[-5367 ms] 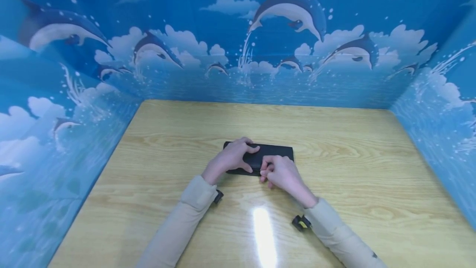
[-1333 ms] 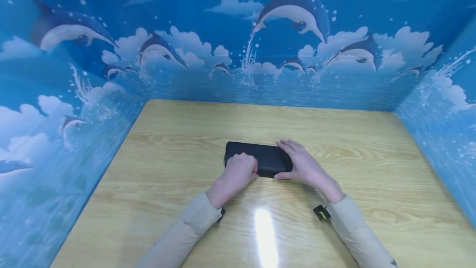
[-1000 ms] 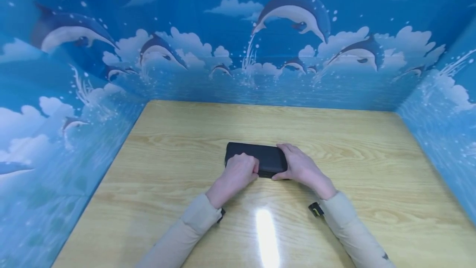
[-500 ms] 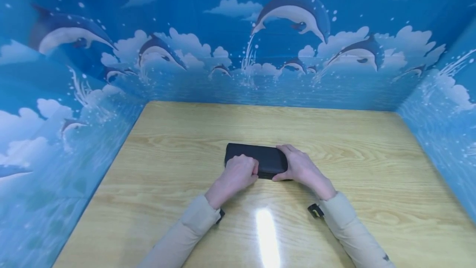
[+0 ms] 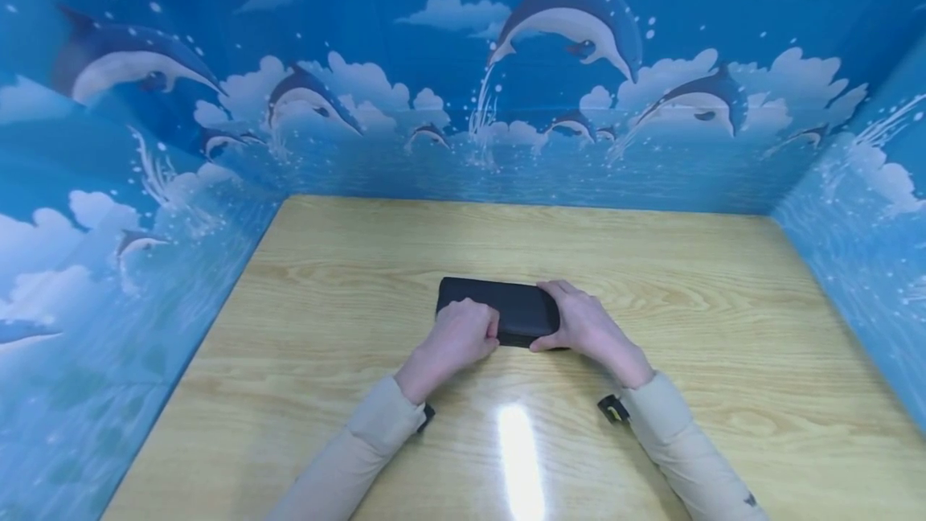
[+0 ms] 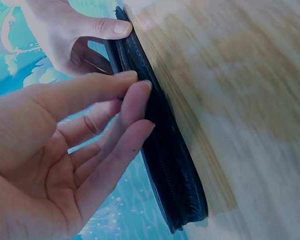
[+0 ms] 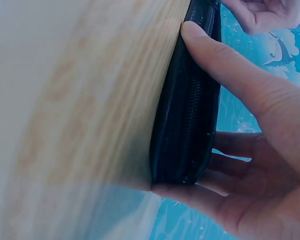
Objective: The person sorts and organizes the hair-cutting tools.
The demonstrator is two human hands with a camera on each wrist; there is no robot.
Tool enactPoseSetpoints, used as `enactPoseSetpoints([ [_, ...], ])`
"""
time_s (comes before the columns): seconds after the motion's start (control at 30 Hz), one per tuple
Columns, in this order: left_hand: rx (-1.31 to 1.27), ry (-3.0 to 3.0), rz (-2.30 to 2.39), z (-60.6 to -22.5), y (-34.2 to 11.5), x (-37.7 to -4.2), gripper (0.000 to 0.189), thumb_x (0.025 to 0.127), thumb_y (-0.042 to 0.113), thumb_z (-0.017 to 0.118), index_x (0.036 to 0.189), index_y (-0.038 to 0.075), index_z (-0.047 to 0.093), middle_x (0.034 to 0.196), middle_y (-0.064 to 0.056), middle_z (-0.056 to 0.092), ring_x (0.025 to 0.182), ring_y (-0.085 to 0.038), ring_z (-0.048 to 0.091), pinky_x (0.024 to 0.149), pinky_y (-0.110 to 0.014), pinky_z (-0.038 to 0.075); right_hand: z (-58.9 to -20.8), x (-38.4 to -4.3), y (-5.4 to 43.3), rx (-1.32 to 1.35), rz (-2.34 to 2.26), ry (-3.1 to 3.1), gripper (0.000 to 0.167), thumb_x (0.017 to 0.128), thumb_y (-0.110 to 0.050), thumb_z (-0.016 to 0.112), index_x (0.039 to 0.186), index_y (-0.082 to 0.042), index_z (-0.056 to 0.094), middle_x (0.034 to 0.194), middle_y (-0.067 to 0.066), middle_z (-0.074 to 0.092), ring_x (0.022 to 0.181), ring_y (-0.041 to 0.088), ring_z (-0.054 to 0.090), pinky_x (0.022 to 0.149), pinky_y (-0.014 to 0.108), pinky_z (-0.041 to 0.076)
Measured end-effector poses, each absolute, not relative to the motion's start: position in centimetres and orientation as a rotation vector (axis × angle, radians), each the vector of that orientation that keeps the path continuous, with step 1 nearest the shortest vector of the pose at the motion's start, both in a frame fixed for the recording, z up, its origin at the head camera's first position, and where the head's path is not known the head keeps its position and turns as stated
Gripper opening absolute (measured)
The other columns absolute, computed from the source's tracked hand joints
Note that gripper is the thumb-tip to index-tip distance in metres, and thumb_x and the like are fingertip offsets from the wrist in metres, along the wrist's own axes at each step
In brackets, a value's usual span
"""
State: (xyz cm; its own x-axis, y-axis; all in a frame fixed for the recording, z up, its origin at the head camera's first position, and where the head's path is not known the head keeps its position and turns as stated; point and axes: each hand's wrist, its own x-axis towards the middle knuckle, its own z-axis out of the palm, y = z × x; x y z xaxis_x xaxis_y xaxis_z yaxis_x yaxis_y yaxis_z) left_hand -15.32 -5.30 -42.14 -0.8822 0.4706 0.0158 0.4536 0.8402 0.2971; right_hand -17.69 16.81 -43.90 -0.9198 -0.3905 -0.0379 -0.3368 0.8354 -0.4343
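Observation:
A long black zippered wallet point(image 5: 528, 308) lies flat on the wooden table, its zipper side facing the person. My right hand point(image 5: 589, 328) grips its right end, thumb on the near side and fingers around the far side. In the right wrist view the zipper teeth point(image 7: 192, 100) run along the edge below that thumb. My left hand point(image 5: 459, 332) is at the middle of the near edge. Its thumb and index finger pinch at the zipper, as the left wrist view shows; the pull itself is hidden by the fingertips point(image 6: 126, 76). The other fingers are bent loosely.
The wooden tabletop point(image 5: 347, 280) extends around the wallet. Blue dolphin-print cloth point(image 5: 463, 159) walls the back and both sides. A bright light reflection point(image 5: 521, 457) lies on the table between the forearms.
Earlier the left hand held the wallet's left part while the right pinched the near edge; these roles have swapped. Over the last half second the left hand has slid slightly left.

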Motion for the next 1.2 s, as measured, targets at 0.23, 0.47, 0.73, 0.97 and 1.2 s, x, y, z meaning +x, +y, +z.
enactPoseSetpoints([
  [0.23,0.751,2.951,0.49,-42.0,-5.6,-15.3,0.025,0.08,0.014,0.084,0.064,0.016,0.065,0.062,0.008,0.062,0.058,-0.01,0.057,0.057,-0.028,0.049,-43.9,-17.7,16.9,-0.58,-0.662,2.889,0.102,0.066,-0.036,0.096,0.147,0.0,0.047,0.141,0.025,0.054,0.123,0.045,0.056,0.1,0.059,0.046],
  [0.47,0.775,2.973,0.495,-42.0,-5.9,-15.5,0.026,0.079,0.012,0.085,0.062,0.016,0.065,0.062,0.007,0.063,0.059,-0.01,0.058,0.058,-0.026,0.049,-43.9,-17.7,16.9,-0.587,-0.659,2.886,0.102,0.067,-0.038,0.096,0.148,0.0,0.047,0.142,0.025,0.054,0.124,0.045,0.056,0.101,0.061,0.045],
  [0.73,0.78,2.975,0.532,-42.0,-6.2,-15.6,0.026,0.077,0.008,0.084,0.061,0.016,0.065,0.064,0.006,0.064,0.057,-0.01,0.055,0.054,-0.025,0.047,-43.8,-17.5,16.9,-0.582,-0.673,2.883,0.101,0.067,-0.037,0.096,0.148,0.0,0.046,0.142,0.024,0.053,0.125,0.045,0.056,0.101,0.061,0.045],
  [0.97,0.729,2.959,0.481,-41.9,-6.5,-15.8,0.026,0.077,0.01,0.085,0.062,0.018,0.066,0.064,0.007,0.064,0.06,-0.01,0.056,0.057,-0.025,0.048,-43.8,-17.5,16.9,-0.594,-0.668,2.893,0.101,0.066,-0.036,0.096,0.147,0.0,0.047,0.141,0.025,0.054,0.124,0.045,0.056,0.101,0.061,0.045],
  [1.2,0.725,2.948,0.482,-41.8,-6.7,-15.9,0.025,0.077,0.01,0.084,0.062,0.018,0.066,0.065,0.007,0.064,0.06,-0.01,0.055,0.056,-0.025,0.047,-43.8,-17.6,16.9,-0.601,-0.665,2.897,0.101,0.066,-0.036,0.096,0.147,0.0,0.047,0.141,0.025,0.054,0.125,0.045,0.056,0.101,0.062,0.045],
])
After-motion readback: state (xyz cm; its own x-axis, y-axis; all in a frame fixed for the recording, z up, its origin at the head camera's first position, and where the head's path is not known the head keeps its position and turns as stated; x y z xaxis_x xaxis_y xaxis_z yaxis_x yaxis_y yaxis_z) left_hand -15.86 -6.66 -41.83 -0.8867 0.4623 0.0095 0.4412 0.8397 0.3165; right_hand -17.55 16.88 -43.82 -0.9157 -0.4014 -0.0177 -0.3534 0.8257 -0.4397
